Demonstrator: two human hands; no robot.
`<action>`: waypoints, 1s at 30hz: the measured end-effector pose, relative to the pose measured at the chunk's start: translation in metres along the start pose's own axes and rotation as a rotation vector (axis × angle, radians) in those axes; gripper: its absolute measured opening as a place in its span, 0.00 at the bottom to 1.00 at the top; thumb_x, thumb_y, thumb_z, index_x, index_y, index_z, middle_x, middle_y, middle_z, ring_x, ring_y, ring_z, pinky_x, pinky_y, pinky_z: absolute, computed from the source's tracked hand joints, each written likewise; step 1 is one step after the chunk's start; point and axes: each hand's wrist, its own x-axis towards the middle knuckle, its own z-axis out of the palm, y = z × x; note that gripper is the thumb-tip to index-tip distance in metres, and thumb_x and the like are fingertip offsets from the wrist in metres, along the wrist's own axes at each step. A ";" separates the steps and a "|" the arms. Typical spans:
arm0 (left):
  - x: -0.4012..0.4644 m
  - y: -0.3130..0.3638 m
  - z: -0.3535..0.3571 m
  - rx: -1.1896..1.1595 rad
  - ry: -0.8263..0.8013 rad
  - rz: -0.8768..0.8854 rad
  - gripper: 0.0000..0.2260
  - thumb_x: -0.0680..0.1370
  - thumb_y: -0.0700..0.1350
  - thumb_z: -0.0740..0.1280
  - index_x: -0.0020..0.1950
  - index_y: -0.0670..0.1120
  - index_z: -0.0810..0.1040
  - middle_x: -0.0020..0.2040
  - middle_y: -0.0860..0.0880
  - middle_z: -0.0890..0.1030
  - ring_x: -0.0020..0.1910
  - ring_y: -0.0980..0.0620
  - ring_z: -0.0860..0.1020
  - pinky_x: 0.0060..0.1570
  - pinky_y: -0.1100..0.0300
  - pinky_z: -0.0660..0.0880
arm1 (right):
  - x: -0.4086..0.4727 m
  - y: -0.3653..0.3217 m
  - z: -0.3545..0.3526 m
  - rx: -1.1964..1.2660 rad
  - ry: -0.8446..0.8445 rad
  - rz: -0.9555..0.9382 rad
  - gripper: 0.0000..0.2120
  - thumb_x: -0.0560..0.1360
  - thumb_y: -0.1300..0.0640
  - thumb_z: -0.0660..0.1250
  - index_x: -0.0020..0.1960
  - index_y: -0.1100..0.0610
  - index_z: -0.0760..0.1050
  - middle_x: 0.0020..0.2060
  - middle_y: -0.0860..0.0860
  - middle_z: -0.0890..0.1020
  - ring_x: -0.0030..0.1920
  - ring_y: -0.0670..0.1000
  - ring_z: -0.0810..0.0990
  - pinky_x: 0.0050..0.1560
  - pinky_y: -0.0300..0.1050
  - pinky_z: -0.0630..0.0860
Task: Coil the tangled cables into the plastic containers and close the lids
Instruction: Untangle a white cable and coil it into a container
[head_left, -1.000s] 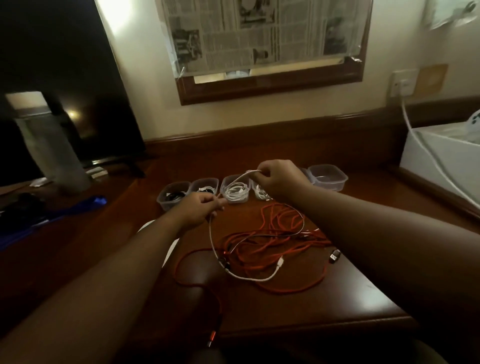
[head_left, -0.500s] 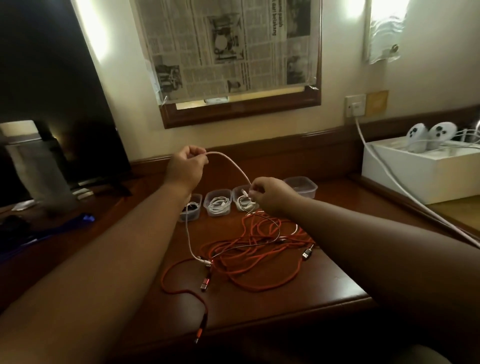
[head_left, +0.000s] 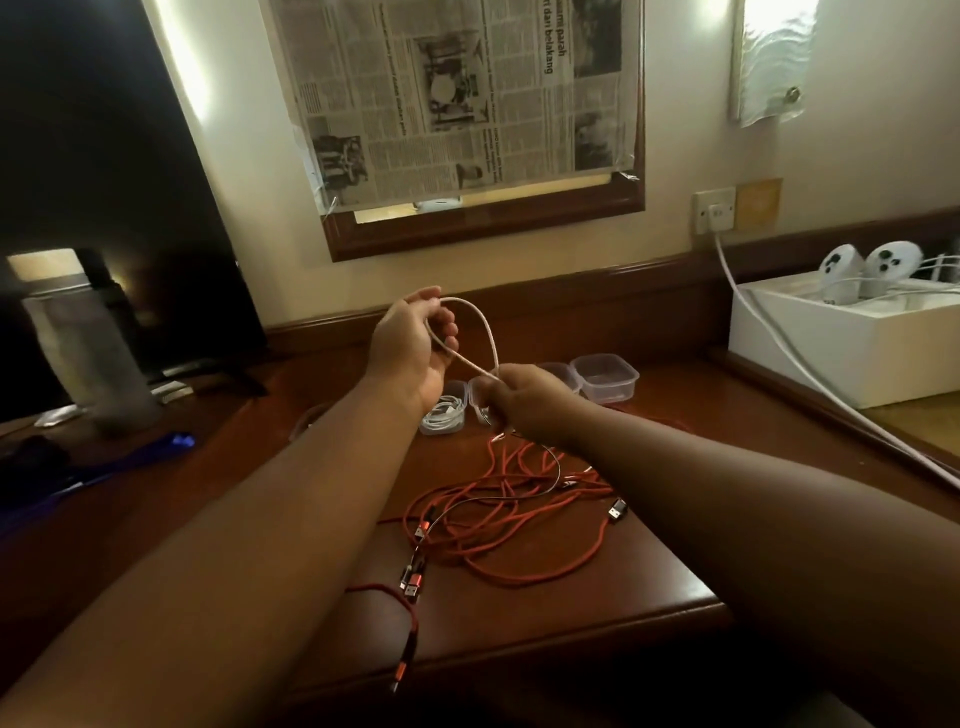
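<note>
White cable (head_left: 485, 332) arches in a loop above the orange cable tangle (head_left: 511, 512), its top curled inside the raised left hand (head_left: 410, 345). Nearer the tangle, the right hand (head_left: 522, 397) pinches the loop's crossing, just in front of the plastic containers (head_left: 605, 376).

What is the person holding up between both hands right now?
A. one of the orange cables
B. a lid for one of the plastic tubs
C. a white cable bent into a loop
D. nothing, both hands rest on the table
C. The left hand and the right hand both grip a white cable that arcs in a loop between them, while the orange cables lie tangled on the wooden table below.
</note>
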 end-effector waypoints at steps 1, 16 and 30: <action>0.001 -0.007 -0.004 -0.016 0.028 -0.011 0.08 0.82 0.41 0.59 0.57 0.44 0.77 0.35 0.48 0.78 0.32 0.54 0.75 0.33 0.62 0.71 | 0.001 0.001 -0.002 0.064 0.037 0.002 0.13 0.83 0.51 0.57 0.45 0.55 0.75 0.33 0.52 0.78 0.34 0.52 0.76 0.39 0.50 0.73; 0.029 -0.158 -0.038 0.892 -0.228 -0.082 0.03 0.77 0.40 0.72 0.49 0.42 0.81 0.37 0.49 0.80 0.35 0.55 0.75 0.30 0.70 0.70 | 0.006 0.010 -0.036 0.956 0.153 0.276 0.16 0.83 0.47 0.56 0.42 0.55 0.70 0.25 0.48 0.65 0.23 0.46 0.59 0.24 0.40 0.57; 0.112 -0.158 -0.017 0.873 -0.064 0.110 0.04 0.78 0.43 0.71 0.44 0.47 0.81 0.40 0.51 0.81 0.43 0.48 0.81 0.40 0.62 0.75 | 0.056 0.067 -0.045 -0.480 0.149 0.030 0.11 0.80 0.50 0.64 0.39 0.50 0.71 0.34 0.48 0.76 0.36 0.50 0.75 0.32 0.44 0.65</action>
